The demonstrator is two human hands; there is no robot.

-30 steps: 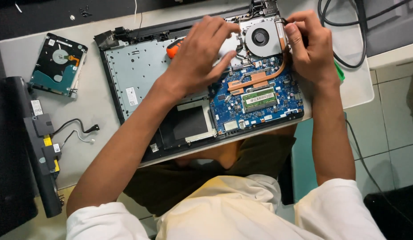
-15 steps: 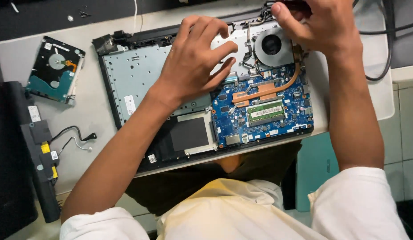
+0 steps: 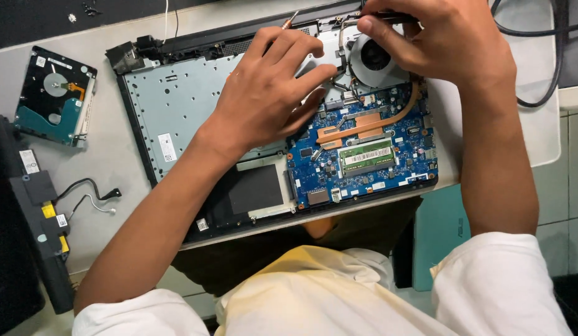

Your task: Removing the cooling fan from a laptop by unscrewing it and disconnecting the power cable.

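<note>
Pressing flat on laptop (image 3: 177, 106), left hand (image 3: 270, 93) stays spread beside fan (image 3: 376, 59); right hand (image 3: 444, 43) has shifted to top edge, pinching dark part, possibly cable.

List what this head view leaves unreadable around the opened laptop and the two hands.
- Head view: what the right hand pinches at the laptop's top edge; its fingers and the frame edge hide it.
- The tool under the left hand: only a metal tip shows.
- Board beneath the left palm: covered.
- Cooling fan: upper rim hidden by right fingers.
- Cable ends: cut off.
</note>
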